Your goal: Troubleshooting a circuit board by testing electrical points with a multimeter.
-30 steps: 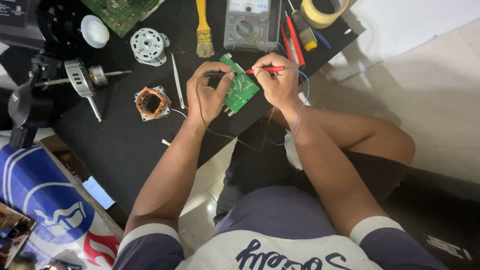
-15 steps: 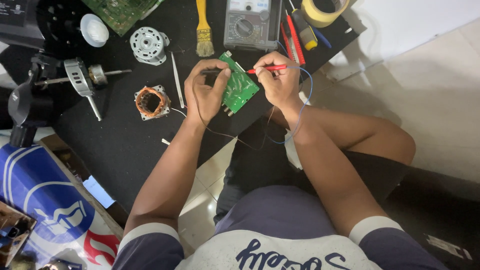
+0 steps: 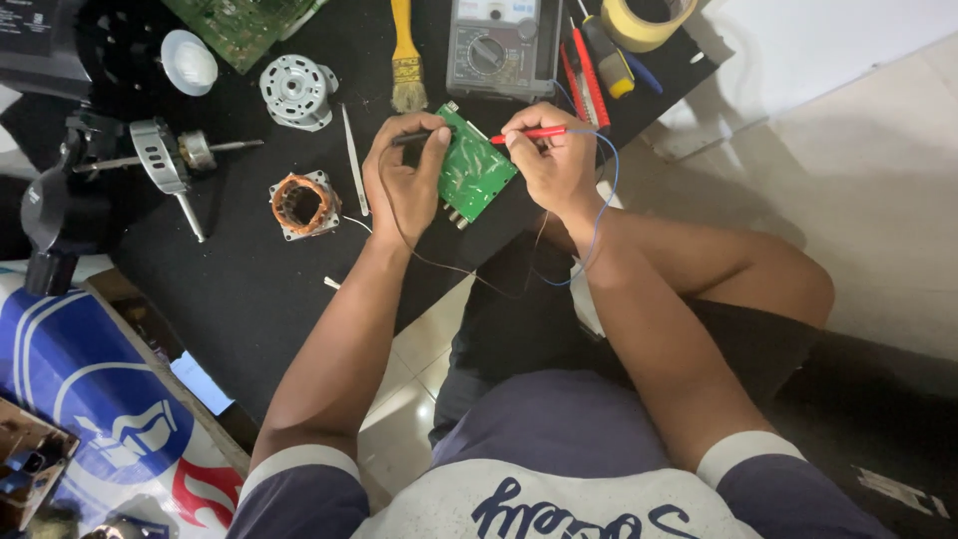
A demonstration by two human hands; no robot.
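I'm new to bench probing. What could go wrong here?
The small green circuit board is only pinched by the left hand, off the black mat, so the red probe in the right hand may slip. The thin blue lead loops by the wrist and might snag.

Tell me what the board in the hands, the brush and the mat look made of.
Board: green laminate, seemingly fibreglass, glossy, with silver solder spots. Brush: yellow handle, likely painted wood or plastic; pale bristles, perhaps natural. Mat: black, matte, probably rubber or fabric; the weave is too fine to tell.
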